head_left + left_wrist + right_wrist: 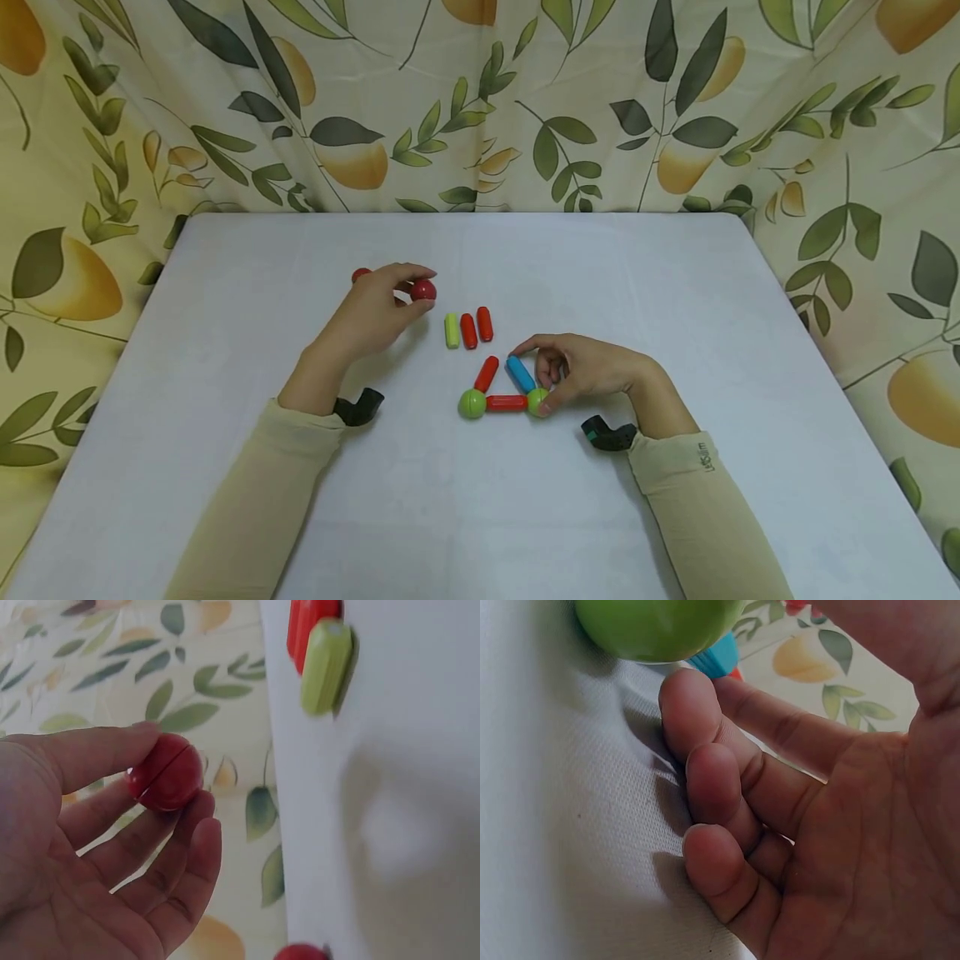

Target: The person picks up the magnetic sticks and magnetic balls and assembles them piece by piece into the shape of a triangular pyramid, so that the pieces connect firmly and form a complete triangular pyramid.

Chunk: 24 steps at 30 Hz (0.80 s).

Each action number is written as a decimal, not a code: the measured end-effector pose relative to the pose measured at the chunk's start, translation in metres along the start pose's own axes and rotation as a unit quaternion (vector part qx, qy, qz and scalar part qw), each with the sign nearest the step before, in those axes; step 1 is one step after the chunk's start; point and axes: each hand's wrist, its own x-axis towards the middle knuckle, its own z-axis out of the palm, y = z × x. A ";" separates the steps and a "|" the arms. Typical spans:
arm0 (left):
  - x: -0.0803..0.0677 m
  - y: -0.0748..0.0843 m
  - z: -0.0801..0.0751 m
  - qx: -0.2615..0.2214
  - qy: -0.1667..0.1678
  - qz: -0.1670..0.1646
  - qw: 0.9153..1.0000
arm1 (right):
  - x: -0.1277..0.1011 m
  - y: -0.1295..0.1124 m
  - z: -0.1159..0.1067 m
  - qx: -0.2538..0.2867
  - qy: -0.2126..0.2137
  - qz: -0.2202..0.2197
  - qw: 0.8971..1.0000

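Fingertips of my left hand [371,312] pinch 1 red ball [423,290], lifted left of centre, ready to cap the triangle [504,387]. My right hand [592,371], fingers curled, steadies its blue rod [520,373] and green ball [537,402] at centre.

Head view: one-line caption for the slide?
Left hand pinches a red ball; right hand steadies a rod-and-ball triangle.

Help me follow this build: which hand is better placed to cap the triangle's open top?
Left, probably: the left hand already pinches a red ball, while the right hand steadies the blue stick.
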 end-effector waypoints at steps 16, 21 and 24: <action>-0.008 0.023 0.061 -0.015 -0.103 0.057 0.993 | -0.002 0.001 0.007 -0.026 -0.012 0.003 1.000; -0.010 0.026 0.073 -0.033 -0.085 0.083 0.992 | -0.001 -0.002 0.007 -0.043 -0.005 -0.003 0.999; -0.008 0.029 0.078 -0.037 -0.074 0.092 0.992 | -0.003 -0.004 0.004 -0.042 0.001 -0.001 0.999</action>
